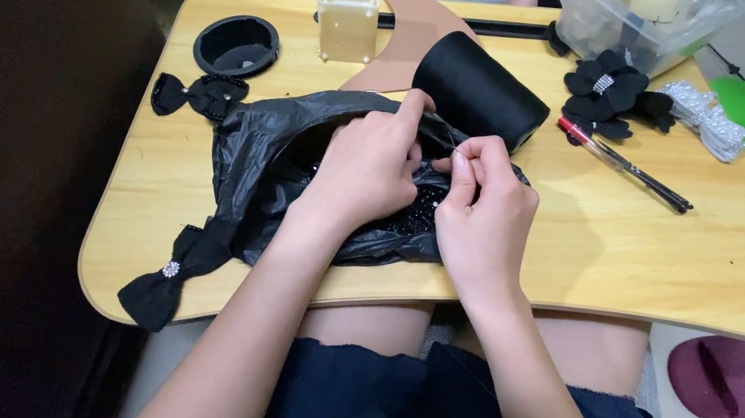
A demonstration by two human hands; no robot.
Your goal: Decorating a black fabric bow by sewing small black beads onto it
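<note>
Head view: left hand (370, 163) and right hand (483, 212) both pinch a black plastic bag (251, 153), beads (417, 216) between them.

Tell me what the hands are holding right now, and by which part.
Both hands grip a black plastic bag at its open mouth: left hand on the upper edge, right hand pinching the edge beside it.
</note>
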